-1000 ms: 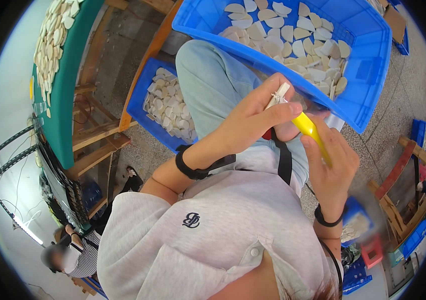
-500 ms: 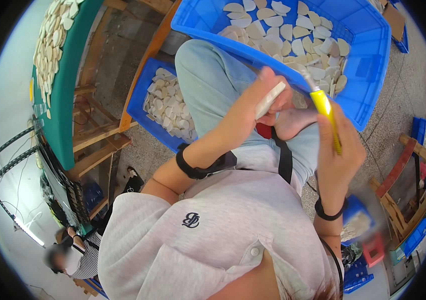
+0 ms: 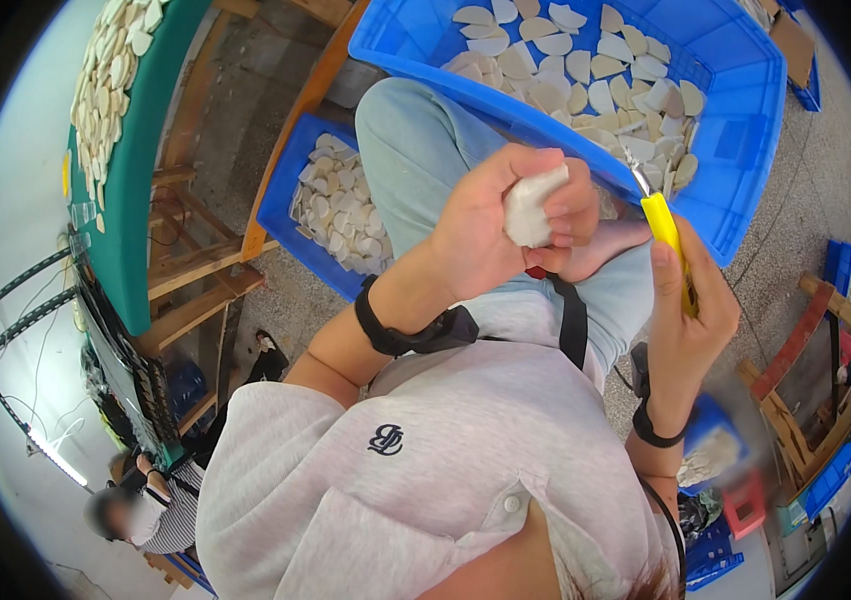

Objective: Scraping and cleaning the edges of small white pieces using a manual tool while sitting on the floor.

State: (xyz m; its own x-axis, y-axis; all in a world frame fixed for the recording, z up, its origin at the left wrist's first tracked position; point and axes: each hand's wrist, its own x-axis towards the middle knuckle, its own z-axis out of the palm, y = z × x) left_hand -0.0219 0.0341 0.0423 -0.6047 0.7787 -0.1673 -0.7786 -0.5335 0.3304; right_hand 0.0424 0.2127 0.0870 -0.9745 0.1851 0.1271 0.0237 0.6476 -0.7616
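My left hand (image 3: 491, 215) is closed around a whitish flat piece (image 3: 534, 208), its broad face turned up between thumb and fingers. In my right hand (image 3: 694, 300) is a yellow-handled tool (image 3: 664, 225) with a narrow metal tip pointing up and away from me. Tip and piece are apart. Just beyond both hands stands a large blue crate (image 3: 746, 150), holding many similar cream and white half-round pieces (image 3: 601, 95). The lower edge of the held piece is hidden by my fingers.
To the left of my leg, a smaller blue crate (image 3: 331, 270) holds more pieces. Still more lie on a green-topped table (image 3: 136, 200) at far left. A wooden frame (image 3: 796, 390) stands on the right. Another person (image 3: 156, 510) sits at lower left.
My left hand has turned the whitish piece from edge-on to show its broad face. My right hand with the yellow-handled tool has shifted slightly right and down.
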